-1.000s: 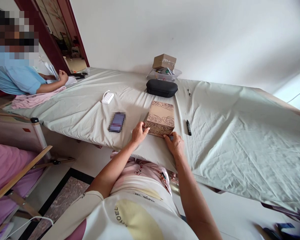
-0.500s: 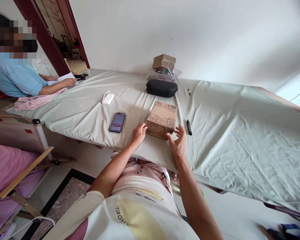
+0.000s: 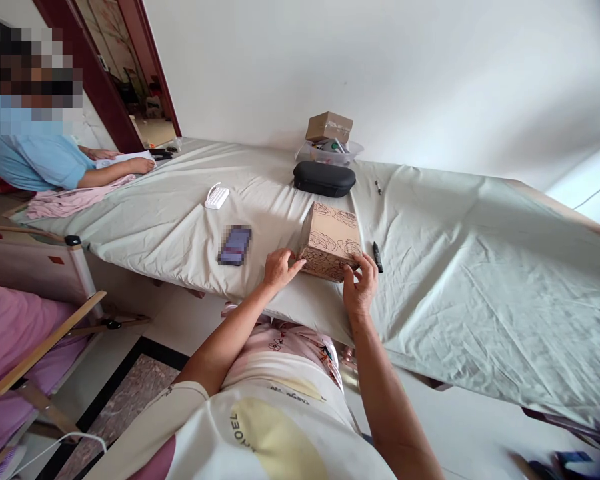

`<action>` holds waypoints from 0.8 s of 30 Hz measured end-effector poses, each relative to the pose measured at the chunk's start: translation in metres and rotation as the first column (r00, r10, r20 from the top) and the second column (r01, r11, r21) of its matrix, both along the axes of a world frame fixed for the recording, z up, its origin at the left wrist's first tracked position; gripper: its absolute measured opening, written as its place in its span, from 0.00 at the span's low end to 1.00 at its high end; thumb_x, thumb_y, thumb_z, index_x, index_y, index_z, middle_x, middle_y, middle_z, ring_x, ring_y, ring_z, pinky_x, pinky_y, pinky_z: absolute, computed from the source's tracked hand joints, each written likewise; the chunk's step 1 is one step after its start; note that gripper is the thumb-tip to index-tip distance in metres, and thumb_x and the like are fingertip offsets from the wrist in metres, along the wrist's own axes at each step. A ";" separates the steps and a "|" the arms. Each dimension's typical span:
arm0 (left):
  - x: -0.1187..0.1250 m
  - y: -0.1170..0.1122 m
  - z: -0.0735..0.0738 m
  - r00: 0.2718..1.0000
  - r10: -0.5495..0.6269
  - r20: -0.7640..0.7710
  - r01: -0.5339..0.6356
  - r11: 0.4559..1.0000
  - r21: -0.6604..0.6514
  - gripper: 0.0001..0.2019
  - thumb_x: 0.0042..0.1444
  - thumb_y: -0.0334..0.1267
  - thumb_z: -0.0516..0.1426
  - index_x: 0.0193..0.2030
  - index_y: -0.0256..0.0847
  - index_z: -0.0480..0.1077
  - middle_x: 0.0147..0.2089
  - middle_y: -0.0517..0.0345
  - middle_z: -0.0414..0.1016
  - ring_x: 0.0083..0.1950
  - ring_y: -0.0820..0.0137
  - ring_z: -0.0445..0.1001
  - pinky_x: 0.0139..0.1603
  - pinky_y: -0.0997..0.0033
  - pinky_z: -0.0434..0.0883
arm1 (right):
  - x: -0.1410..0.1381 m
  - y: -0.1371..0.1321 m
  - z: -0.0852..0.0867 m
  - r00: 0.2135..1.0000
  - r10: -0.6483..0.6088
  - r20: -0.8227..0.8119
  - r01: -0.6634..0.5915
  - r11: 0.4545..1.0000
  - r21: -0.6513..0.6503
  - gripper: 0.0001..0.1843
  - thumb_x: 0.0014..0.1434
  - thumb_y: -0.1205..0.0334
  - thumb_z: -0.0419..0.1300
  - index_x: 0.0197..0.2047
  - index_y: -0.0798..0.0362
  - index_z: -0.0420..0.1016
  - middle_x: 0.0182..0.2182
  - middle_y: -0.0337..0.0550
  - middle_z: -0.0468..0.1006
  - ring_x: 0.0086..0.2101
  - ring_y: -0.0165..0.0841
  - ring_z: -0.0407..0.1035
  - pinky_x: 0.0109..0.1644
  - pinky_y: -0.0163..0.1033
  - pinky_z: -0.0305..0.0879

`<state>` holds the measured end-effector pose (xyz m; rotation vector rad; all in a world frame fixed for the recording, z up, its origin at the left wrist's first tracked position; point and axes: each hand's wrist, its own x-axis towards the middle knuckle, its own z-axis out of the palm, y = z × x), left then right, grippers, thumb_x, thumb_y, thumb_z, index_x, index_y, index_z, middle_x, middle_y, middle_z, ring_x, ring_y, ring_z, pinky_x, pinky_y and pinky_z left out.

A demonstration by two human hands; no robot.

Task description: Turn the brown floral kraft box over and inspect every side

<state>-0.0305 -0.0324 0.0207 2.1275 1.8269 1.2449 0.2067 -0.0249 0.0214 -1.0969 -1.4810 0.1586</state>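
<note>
A brown cardboard box (image 3: 333, 230) with dark scribbled loops drawn on its top and front rests on the cloth-covered table before me. My left hand (image 3: 281, 268) is closed at its lower left front corner, the thumb against the front face and the other fingers partly hidden. At the right front corner, my right hand (image 3: 361, 285) grips with thumb in front and fingers over the side. A black marker (image 3: 377, 257) lies just right of that hand. Left of the box is a phone (image 3: 235, 245) with a blurred screen.
Behind the box sits a black zip case (image 3: 324, 179). Further back, a clear plastic tray (image 3: 353, 155) carries a smaller carton (image 3: 329, 127). A white ridged item (image 3: 217, 197) and a small pen (image 3: 378, 187) lie about. At far left, a person in a blue sleeve (image 3: 50, 157) handles paper.
The box has slid slightly right and turned a little. My right hand has closed from spread fingers onto its corner. My left thumb now reaches along the front. The other person's hand shifted slightly.
</note>
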 end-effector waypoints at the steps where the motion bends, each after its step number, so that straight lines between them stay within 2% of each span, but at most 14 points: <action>1: 0.000 0.000 0.000 1.000 -0.011 -0.011 0.011 1.000 -0.008 0.15 0.67 0.52 0.64 0.40 0.42 0.75 0.44 0.49 0.83 0.51 0.58 0.81 0.59 0.58 0.74 | 0.000 0.001 0.000 0.999 0.006 -0.049 -0.006 1.000 -0.006 0.21 0.68 0.47 0.60 0.58 0.48 0.75 0.61 0.56 0.74 0.58 0.45 0.73 0.45 0.47 0.79; 3: 0.000 0.000 0.000 0.999 -0.039 -0.003 0.039 0.999 -0.030 0.15 0.65 0.52 0.66 0.40 0.42 0.75 0.44 0.48 0.83 0.51 0.56 0.81 0.59 0.57 0.75 | 0.001 0.003 -0.001 0.987 0.032 -0.158 -0.036 0.999 -0.017 0.22 0.66 0.45 0.61 0.57 0.48 0.74 0.57 0.54 0.76 0.54 0.44 0.74 0.44 0.46 0.79; 6: -0.002 0.001 -0.002 0.992 -0.039 0.117 0.044 0.998 -0.041 0.14 0.67 0.48 0.65 0.51 0.41 0.75 0.50 0.47 0.83 0.54 0.57 0.82 0.59 0.58 0.77 | 0.000 0.008 -0.004 0.950 0.088 -0.301 -0.110 0.992 -0.058 0.22 0.65 0.42 0.62 0.52 0.48 0.71 0.47 0.48 0.78 0.42 0.39 0.76 0.41 0.45 0.77; 8: -0.003 0.002 -0.004 0.974 -0.042 0.223 0.048 0.999 -0.021 0.15 0.70 0.45 0.61 0.58 0.41 0.72 0.55 0.46 0.83 0.55 0.59 0.82 0.59 0.60 0.78 | -0.001 0.010 -0.006 0.943 0.081 -0.324 -0.122 0.987 -0.109 0.22 0.64 0.40 0.62 0.50 0.48 0.70 0.41 0.43 0.77 0.36 0.36 0.75 0.39 0.43 0.76; 11: -0.002 0.003 -0.005 0.946 -0.093 0.310 0.093 0.996 0.014 0.20 0.72 0.43 0.58 0.67 0.41 0.67 0.59 0.45 0.81 0.57 0.61 0.82 0.56 0.63 0.80 | -0.002 0.010 -0.007 0.985 0.041 -0.166 -0.073 0.978 -0.193 0.20 0.63 0.40 0.61 0.45 0.48 0.71 0.39 0.44 0.78 0.37 0.38 0.75 0.41 0.46 0.76; 13: -0.001 0.004 -0.006 0.947 -0.123 0.296 0.122 0.992 0.020 0.25 0.72 0.43 0.58 0.72 0.42 0.64 0.62 0.44 0.79 0.61 0.61 0.81 0.56 0.64 0.81 | -0.003 0.007 -0.007 0.996 0.083 0.041 -0.070 0.968 -0.241 0.17 0.62 0.43 0.61 0.41 0.49 0.74 0.40 0.48 0.80 0.41 0.41 0.75 0.47 0.49 0.75; 15: 0.000 0.005 -0.007 0.958 -0.126 0.259 0.127 0.992 0.014 0.28 0.70 0.42 0.60 0.73 0.43 0.62 0.65 0.43 0.77 0.64 0.59 0.79 0.57 0.63 0.81 | -0.004 0.005 -0.006 0.962 0.153 0.226 -0.082 0.951 -0.297 0.15 0.61 0.46 0.61 0.37 0.49 0.75 0.40 0.50 0.81 0.42 0.43 0.74 0.50 0.51 0.74; 18: 0.000 0.007 -0.009 0.969 -0.092 0.228 0.102 0.994 -0.032 0.24 0.69 0.37 0.60 0.70 0.42 0.66 0.65 0.42 0.77 0.63 0.59 0.79 0.56 0.63 0.81 | -0.005 0.004 -0.005 0.921 0.196 0.336 -0.069 0.932 -0.356 0.13 0.63 0.48 0.59 0.36 0.49 0.75 0.37 0.50 0.81 0.40 0.43 0.73 0.50 0.50 0.72; 21: 0.000 0.007 -0.008 0.982 -0.044 0.182 0.063 0.993 -0.099 0.14 0.70 0.34 0.58 0.61 0.39 0.72 0.58 0.43 0.81 0.58 0.59 0.81 0.57 0.62 0.79 | -0.004 0.004 -0.004 0.917 0.198 0.348 -0.064 0.931 -0.360 0.14 0.64 0.48 0.58 0.36 0.49 0.75 0.37 0.50 0.81 0.40 0.42 0.74 0.50 0.48 0.71; 24: 0.000 0.005 -0.005 0.993 0.010 0.118 0.006 0.991 -0.135 0.06 0.71 0.36 0.58 0.51 0.40 0.74 0.52 0.47 0.83 0.55 0.60 0.81 0.58 0.62 0.76 | -0.004 0.004 -0.006 0.922 0.206 0.329 -0.081 0.931 -0.355 0.17 0.65 0.45 0.58 0.36 0.49 0.75 0.37 0.50 0.81 0.41 0.43 0.74 0.50 0.48 0.71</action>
